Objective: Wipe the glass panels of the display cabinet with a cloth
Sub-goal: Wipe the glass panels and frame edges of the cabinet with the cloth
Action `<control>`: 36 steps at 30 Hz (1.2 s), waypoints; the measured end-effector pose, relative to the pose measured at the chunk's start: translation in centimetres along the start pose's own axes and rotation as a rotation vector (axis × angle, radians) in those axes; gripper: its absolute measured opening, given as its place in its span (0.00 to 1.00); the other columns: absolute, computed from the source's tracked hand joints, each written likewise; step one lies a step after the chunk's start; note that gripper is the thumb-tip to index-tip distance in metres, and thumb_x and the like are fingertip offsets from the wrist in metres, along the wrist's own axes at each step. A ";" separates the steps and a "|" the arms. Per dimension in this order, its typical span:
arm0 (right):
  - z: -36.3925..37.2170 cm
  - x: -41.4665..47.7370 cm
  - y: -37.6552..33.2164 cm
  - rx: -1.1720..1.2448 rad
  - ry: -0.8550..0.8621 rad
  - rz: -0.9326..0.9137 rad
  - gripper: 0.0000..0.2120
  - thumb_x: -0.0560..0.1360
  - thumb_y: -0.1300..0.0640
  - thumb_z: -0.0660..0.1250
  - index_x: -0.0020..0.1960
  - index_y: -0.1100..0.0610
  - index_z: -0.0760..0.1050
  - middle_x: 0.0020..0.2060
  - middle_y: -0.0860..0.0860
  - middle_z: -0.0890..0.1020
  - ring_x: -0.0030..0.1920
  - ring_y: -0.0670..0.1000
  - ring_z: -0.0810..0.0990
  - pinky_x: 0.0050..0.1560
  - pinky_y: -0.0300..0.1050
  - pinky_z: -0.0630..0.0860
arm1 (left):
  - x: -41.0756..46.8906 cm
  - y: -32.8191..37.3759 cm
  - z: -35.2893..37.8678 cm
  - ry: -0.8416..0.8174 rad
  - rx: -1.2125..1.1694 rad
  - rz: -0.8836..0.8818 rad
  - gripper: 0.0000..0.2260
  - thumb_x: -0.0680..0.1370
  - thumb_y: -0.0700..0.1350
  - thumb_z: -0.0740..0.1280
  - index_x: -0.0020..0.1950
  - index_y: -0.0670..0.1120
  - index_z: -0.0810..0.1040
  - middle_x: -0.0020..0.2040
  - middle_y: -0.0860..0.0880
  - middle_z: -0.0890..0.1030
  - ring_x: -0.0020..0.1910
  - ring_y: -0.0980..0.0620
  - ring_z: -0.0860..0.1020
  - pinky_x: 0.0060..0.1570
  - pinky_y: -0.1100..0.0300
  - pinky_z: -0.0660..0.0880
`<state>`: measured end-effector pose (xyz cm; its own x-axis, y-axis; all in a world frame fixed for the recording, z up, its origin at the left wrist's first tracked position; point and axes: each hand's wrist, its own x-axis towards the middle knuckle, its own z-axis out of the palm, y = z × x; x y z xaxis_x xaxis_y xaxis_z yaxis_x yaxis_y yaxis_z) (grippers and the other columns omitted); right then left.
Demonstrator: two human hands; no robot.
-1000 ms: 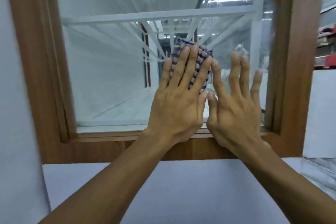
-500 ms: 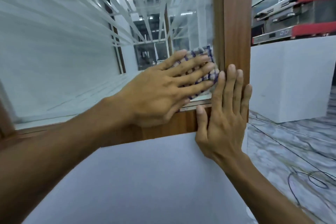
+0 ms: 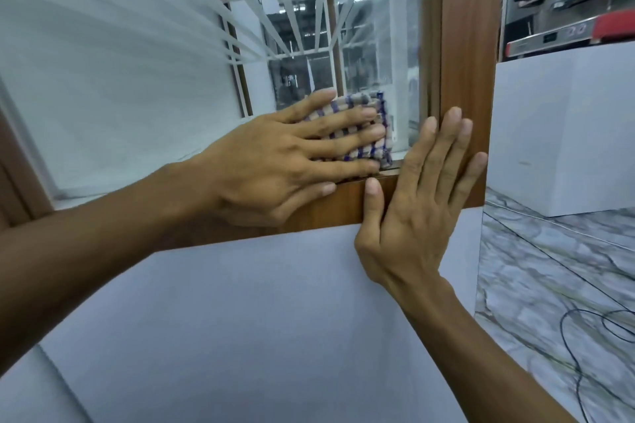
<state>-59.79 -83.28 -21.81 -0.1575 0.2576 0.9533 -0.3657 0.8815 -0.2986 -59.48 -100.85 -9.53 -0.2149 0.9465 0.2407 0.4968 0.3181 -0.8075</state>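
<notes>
Right hand point(image 3: 412, 216) lies flat on the wooden frame point(image 3: 464, 45) beside the cloth point(image 3: 360, 101).

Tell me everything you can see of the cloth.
The cloth is a small folded woven pad, beige with blue checks. It lies flat against the glass panel at its lower right corner, close beside the wooden frame. The left hand presses it with straight, spread fingers and covers most of it; only its top, its right edge and strips between the fingers show.
</notes>
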 end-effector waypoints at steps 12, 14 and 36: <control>0.8 -0.6 -3.2 -0.063 -0.076 -0.025 0.32 0.83 0.50 0.51 0.81 0.66 0.51 0.80 0.68 0.51 0.81 0.67 0.47 0.74 0.79 0.41 | -3.5 0.2 0.7 0.031 0.051 -0.049 0.24 0.87 0.52 0.50 0.83 0.47 0.62 0.83 0.45 0.58 0.84 0.44 0.54 0.82 0.40 0.49; 1.4 -0.9 -4.5 -0.055 -0.102 -0.081 0.31 0.83 0.51 0.50 0.81 0.66 0.52 0.81 0.66 0.52 0.82 0.65 0.48 0.73 0.79 0.39 | -5.0 0.0 0.6 0.033 0.059 -0.068 0.24 0.87 0.53 0.50 0.82 0.47 0.62 0.83 0.45 0.58 0.84 0.44 0.54 0.82 0.40 0.48; 5.8 -3.0 -18.1 0.064 -0.306 -0.403 0.31 0.83 0.51 0.53 0.83 0.59 0.51 0.81 0.67 0.47 0.82 0.63 0.43 0.75 0.77 0.43 | -21.6 0.4 1.9 0.206 0.002 -0.569 0.21 0.86 0.51 0.58 0.78 0.46 0.69 0.81 0.41 0.64 0.82 0.40 0.59 0.81 0.38 0.50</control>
<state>-57.97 -102.33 -19.50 -0.2499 -0.2344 0.9395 -0.5066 0.8585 0.0794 -56.22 -121.27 -16.05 -0.2794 0.6186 0.7344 0.3496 0.7778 -0.5223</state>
